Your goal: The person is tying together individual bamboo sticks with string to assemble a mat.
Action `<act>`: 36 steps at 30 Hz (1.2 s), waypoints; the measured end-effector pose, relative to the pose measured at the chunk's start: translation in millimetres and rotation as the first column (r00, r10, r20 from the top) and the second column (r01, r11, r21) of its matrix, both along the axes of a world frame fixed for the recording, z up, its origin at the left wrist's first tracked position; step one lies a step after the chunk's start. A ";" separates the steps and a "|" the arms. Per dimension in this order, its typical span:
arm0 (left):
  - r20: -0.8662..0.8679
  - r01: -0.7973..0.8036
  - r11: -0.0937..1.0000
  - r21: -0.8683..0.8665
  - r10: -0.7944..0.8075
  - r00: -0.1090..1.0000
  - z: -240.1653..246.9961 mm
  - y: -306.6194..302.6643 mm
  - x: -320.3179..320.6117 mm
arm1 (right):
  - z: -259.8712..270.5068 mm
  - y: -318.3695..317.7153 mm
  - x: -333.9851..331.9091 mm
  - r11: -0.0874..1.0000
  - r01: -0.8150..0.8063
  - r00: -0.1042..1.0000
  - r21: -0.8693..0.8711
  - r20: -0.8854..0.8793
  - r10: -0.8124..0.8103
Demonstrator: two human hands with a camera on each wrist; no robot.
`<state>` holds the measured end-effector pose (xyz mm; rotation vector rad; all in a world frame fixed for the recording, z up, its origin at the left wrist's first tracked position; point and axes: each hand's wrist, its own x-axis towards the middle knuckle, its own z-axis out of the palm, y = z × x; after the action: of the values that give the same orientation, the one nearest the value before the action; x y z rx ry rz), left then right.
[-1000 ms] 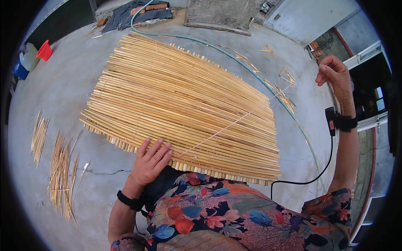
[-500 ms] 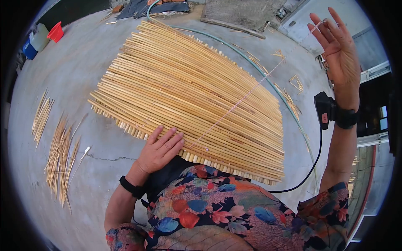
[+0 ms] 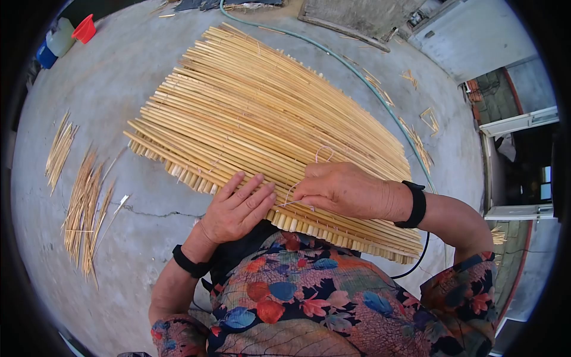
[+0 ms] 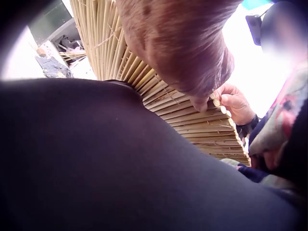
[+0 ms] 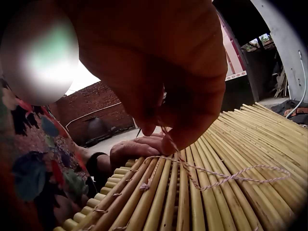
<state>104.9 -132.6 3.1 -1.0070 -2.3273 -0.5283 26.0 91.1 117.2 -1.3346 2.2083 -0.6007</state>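
A mat of straw-coloured reeds (image 3: 256, 119), bound in rows with thread, lies across the person's lap. The left hand (image 3: 241, 208) rests on its near edge with the fingers stretched over the reeds. Just right of those fingertips, the right hand (image 3: 345, 190) pinches a pink-and-white twisted string (image 5: 231, 177) between thumb and fingers, close over the mat. Part of the string loops loosely across the reeds. A small knot (image 5: 145, 186) shows near the edge in the right wrist view. The left wrist view shows the reed ends (image 4: 224, 110) beside both hands.
Bundles of thin reeds (image 3: 83, 214) lie on the concrete floor at left. A green hose (image 3: 357, 71) curves behind the mat, with broken reed pieces (image 3: 416, 143) near it. A red basin (image 3: 85, 30) stands at the far left. A black cable (image 3: 423, 256) runs below the right forearm.
The right hand was raised at the far right, drawing the string taut. It has come down to the mat beside the left hand, and the string is slack. The left hand stays on the edge.
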 end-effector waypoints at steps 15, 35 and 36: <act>0.014 0.009 1.000 -0.011 -0.009 1.000 -3.5 -2.0 -1.4 | -21.6 7.8 -2.4 0.992 -0.086 0.988 0.093 0.134 0.073; 0.051 0.004 1.000 -0.002 -0.004 0.999 -0.4 -0.5 -0.4 | -16.8 7.3 -13.1 0.985 -0.160 0.963 0.059 0.231 0.143; 0.051 0.004 1.000 0.000 -0.004 0.999 -0.4 -0.6 -0.4 | -14.4 6.1 -13.8 0.983 -0.166 0.961 0.080 0.237 0.143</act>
<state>104.4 -133.1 2.7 -1.0091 -2.3704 -0.5614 12.3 97.1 102.8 -1.3017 1.9031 -0.5492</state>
